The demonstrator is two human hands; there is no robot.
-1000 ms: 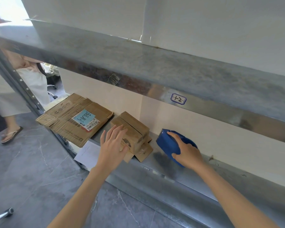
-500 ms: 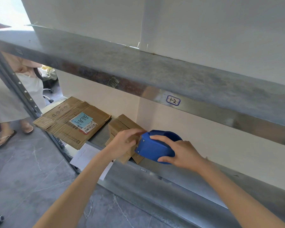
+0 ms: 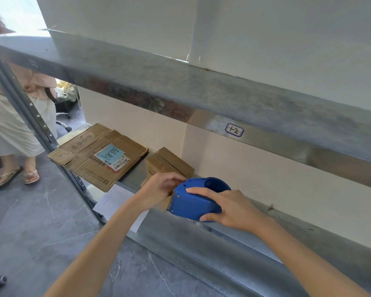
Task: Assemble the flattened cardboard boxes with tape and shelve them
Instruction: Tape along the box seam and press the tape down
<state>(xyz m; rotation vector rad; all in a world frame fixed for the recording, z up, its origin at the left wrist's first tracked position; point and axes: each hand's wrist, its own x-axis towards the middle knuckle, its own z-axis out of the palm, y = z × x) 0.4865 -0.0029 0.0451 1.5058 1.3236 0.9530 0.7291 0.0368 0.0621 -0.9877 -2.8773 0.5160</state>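
Here, on the metal shelf (image 3: pixel 223 249), flattened cardboard (image 3: pixel 90 155) lies left of a small box (image 3: pixel 169 161). My right hand (image 3: pixel 234 209) grips the blue tape dispenser (image 3: pixel 193 202) before that box. My left hand (image 3: pixel 161 189) curls at its mouth; whether it holds anything, I cannot tell.

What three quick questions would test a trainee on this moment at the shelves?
1. True or false: the right hand grips the blue tape dispenser.
2. Pick one: the flattened cardboard lies (a) on the floor, (b) on the lower shelf, left of the small box, (c) on the upper shelf.
3. Short answer: where is the left hand?

Key: 1 true. 2 b. 3 Its fingers are curled at the dispenser's front end, in front of the small box; whether they pinch tape cannot be seen.
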